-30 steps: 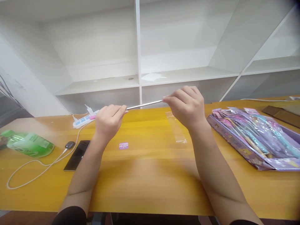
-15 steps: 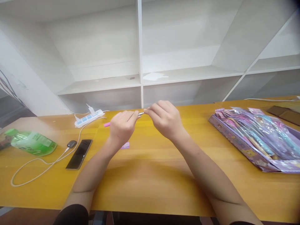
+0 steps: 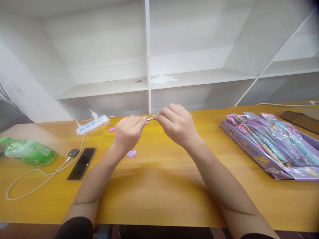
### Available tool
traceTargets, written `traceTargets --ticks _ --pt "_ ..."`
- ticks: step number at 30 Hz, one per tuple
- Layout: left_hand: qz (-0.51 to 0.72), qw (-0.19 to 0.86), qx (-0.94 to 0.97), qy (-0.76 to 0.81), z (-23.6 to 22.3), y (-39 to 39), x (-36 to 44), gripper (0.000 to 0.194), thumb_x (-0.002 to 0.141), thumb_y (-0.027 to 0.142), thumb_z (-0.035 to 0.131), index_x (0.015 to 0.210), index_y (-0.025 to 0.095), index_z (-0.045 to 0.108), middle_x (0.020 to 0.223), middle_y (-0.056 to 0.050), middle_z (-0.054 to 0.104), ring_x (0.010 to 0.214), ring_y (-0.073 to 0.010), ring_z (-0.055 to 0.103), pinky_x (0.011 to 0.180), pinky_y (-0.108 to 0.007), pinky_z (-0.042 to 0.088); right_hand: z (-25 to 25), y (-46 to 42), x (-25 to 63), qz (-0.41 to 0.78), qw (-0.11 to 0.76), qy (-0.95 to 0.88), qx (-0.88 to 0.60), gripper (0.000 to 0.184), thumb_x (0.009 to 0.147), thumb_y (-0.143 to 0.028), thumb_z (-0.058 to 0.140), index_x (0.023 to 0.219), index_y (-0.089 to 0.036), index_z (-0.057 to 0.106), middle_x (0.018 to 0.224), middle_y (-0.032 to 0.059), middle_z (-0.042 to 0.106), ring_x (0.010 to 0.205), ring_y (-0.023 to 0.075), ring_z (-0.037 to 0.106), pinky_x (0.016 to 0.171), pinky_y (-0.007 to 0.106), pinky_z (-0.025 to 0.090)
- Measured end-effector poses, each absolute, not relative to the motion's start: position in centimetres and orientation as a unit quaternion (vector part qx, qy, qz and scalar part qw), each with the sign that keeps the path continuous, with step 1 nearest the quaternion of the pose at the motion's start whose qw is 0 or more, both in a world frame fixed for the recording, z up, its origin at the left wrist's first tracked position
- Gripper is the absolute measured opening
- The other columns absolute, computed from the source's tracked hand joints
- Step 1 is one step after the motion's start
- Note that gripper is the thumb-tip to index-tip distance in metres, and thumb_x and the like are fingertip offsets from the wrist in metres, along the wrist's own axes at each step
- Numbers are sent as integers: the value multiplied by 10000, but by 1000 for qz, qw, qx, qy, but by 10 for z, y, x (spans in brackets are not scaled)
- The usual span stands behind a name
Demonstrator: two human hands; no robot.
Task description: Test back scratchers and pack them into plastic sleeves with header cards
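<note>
A slim pink pen [image 3: 112, 129] with a silvery tip runs across between my two hands above the desk. My left hand [image 3: 129, 131] is closed around its body, so only the pink end and the bright tip show. At that tip, the fingertips of my right hand [image 3: 175, 124] are pinched together; the exact contact is hidden behind the fingers. Below my left wrist a small purple printed piece [image 3: 131, 153] lies flat on the yellow wooden desk [image 3: 159, 199].
At right stands a purple printed box [image 3: 249, 151] of wrapped pastel items [image 3: 279, 142]. To the left are a phone [image 3: 81, 164], a green bottle [image 3: 31, 152], a black puck-like gadget [image 3: 73, 152] on a white cable and a power strip [image 3: 92, 125]. White shelving [image 3: 148, 49] rises behind.
The view has shifted slightly, so desk things sit a little further left. Both hands keep nearly the same pose on the pen, and more of the small purple piece shows.
</note>
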State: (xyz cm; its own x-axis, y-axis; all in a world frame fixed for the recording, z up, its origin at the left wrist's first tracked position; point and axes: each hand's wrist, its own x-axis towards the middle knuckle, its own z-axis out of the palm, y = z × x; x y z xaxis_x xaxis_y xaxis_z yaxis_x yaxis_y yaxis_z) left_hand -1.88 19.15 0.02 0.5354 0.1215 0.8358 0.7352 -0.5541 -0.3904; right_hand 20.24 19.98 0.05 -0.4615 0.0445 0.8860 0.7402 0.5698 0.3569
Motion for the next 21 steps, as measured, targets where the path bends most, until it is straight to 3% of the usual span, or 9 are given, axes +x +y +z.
traceTargets --ticks 21 --pt "-402 382 -788 -270 1 191 -20 103 1095 224 629 1021 206 700 777 -11 757 619 -149 626 585 -353 333 5 196 203 -416 445 -752 -251 247 1061 -114 646 840 -223 650 739 14 593 733 190 396 685 364 272"
